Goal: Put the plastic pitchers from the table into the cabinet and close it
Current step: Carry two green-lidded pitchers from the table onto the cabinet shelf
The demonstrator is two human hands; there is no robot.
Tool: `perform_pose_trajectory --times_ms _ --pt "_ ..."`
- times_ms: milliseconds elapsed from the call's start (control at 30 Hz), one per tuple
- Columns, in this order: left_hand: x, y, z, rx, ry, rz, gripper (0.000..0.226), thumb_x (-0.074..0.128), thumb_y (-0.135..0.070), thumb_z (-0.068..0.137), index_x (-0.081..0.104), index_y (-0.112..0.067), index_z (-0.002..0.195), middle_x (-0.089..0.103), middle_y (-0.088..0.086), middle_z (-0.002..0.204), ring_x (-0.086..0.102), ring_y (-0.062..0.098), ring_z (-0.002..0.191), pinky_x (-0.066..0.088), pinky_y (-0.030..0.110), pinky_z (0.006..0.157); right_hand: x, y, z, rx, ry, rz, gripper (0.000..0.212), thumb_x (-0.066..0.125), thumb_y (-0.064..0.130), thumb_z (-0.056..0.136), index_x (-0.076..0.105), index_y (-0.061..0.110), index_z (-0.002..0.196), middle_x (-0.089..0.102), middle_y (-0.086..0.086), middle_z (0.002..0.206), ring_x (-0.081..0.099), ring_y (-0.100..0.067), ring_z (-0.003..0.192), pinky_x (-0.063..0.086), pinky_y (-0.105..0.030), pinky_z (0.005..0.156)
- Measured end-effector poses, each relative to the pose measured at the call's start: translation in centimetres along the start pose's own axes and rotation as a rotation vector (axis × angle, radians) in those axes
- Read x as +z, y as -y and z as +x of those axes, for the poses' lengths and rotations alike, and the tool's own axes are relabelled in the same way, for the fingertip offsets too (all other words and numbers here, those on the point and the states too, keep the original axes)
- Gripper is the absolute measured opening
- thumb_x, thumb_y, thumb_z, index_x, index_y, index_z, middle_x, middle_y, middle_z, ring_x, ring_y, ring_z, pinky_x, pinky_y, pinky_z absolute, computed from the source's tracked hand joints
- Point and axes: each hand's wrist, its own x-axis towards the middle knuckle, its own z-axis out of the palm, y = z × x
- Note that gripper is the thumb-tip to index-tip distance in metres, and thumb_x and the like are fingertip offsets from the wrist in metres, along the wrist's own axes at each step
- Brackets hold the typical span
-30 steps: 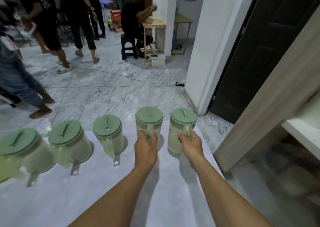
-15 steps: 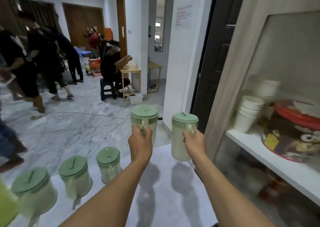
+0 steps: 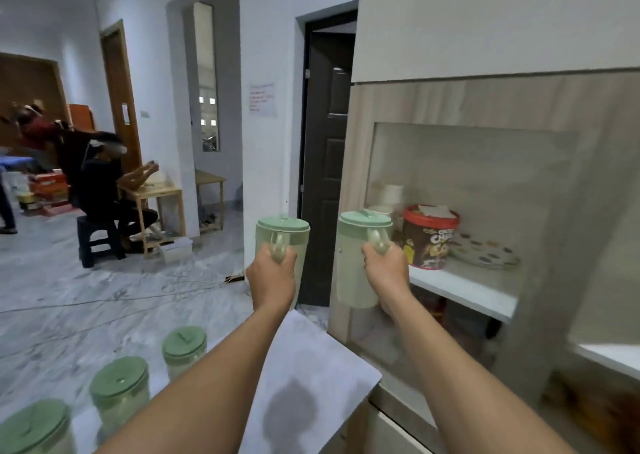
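Presently, three pitchers (image 3: pixel 119 389) stood on the counter (image 3: pixel 311 367), untouched. Left hand (image 3: pixel 272 278), fingers clenched on a handle, held one pitcher (image 3: pixel 282 237) aloft, upright. Right hand (image 3: pixel 386 271), likewise clenched, held another (image 3: pixel 356 263) just beside the open cabinet (image 3: pixel 554 211). None shelved; closing remained. Shelf (image 3: pixel 464 289): tub (image 3: pixel 429 237), cups, plate at back; front edge bare, likely room for both.

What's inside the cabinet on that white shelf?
On the white shelf: a red-lidded tub, a spotted plate and stacked paper cups, partly hidden by the right pitcher.
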Motion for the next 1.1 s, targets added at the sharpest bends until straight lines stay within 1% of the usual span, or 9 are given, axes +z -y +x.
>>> perform_pose_trajectory --times_ms 233,400,500,667,767,867,933,1000,1100 --pt "0.6 -8.2 -5.4 0.108 0.152 -0.117 0.021 0.056 -0.030 0.093 0.058 -0.009 0.089 0.060 0.002 0.076 0.053 0.015 0.067 0.036 0.030 0.057 -10.2 4.7 -3.7 -0.094 -0.175 -0.060 0.008 0.061 0.020 0.091 0.067 0.014 0.093 0.065 0.001 0.075 0.059 -0.016 0.065 0.041 -0.028 0.055" --pt "1.7 -13.8 -10.7 0.162 0.227 -0.191 0.019 0.059 -0.030 0.092 0.058 -0.012 0.087 0.060 0.000 0.077 0.053 0.008 0.064 0.035 0.026 0.053 -17.8 6.5 -6.8 -0.097 -0.301 -0.093 0.017 0.062 0.027 0.085 0.069 0.014 0.093 0.069 -0.002 0.078 0.063 -0.023 0.072 0.048 -0.035 0.068" --pt "2.2 -16.8 -14.8 0.189 0.281 -0.229 0.019 0.059 -0.030 0.091 0.059 -0.012 0.086 0.061 0.001 0.078 0.056 0.017 0.068 0.039 0.030 0.061 -22.9 7.5 -9.6 -0.110 -0.361 -0.131 0.014 0.062 0.025 0.088 0.069 0.014 0.092 0.066 -0.001 0.075 0.058 -0.019 0.067 0.042 -0.030 0.062" --pt "3.4 -20.0 -21.5 0.189 0.378 -0.303 0.023 0.058 -0.033 0.089 0.059 -0.010 0.087 0.062 0.002 0.077 0.060 0.025 0.073 0.052 0.037 0.068 -30.7 8.1 -14.0 -0.110 -0.458 -0.161 0.011 0.061 0.024 0.086 0.067 0.014 0.087 0.066 -0.002 0.074 0.059 -0.022 0.068 0.046 -0.032 0.064" --pt "4.2 -22.0 -25.8 0.214 0.414 -0.317 0.024 0.058 -0.032 0.089 0.059 -0.008 0.087 0.061 0.002 0.077 0.055 0.024 0.071 0.040 0.033 0.064 -35.6 8.3 -16.6 -0.099 -0.522 -0.188 0.011 0.062 0.022 0.088 0.067 0.012 0.090 0.061 -0.001 0.071 0.055 -0.020 0.065 0.040 -0.030 0.062" --pt "4.9 -24.0 -30.1 0.232 0.473 -0.342 0.019 0.058 -0.029 0.092 0.057 -0.011 0.085 0.055 -0.003 0.072 0.048 0.013 0.062 0.029 0.025 0.050 -40.1 8.2 -18.6 -0.095 -0.587 -0.201 0.012 0.062 0.021 0.090 0.067 0.011 0.095 0.064 -0.003 0.077 0.057 -0.018 0.067 0.039 -0.027 0.058" --pt "5.9 -25.0 -32.5 0.238 0.518 -0.355 0.018 0.057 -0.028 0.092 0.057 -0.012 0.086 0.054 -0.004 0.072 0.048 0.011 0.063 0.029 0.017 0.050 -42.6 8.1 -19.6 -0.090 -0.636 -0.224 0.012 0.062 0.022 0.089 0.066 0.011 0.092 0.064 -0.003 0.077 0.057 -0.019 0.067 0.038 -0.028 0.057" --pt "6.9 -25.9 -34.1 0.235 0.561 -0.373 0.017 0.056 -0.028 0.093 0.059 -0.012 0.089 0.056 -0.002 0.075 0.050 0.011 0.065 0.031 0.021 0.052 -44.7 7.7 -20.2 -0.080 -0.664 -0.248 0.012 0.062 0.024 0.088 0.066 0.012 0.088 0.063 -0.003 0.076 0.057 -0.021 0.068 0.040 -0.029 0.061" --pt "9.1 -27.5 -36.5 0.220 0.610 -0.415 0.015 0.056 -0.026 0.094 0.059 -0.012 0.091 0.054 -0.008 0.073 0.049 0.003 0.064 0.031 0.018 0.051 -47.8 7.2 -20.4 -0.070 -0.713 -0.258 0.010 0.062 0.024 0.087 0.065 0.014 0.086 0.061 0.000 0.072 0.056 -0.021 0.068 0.041 -0.032 0.063"
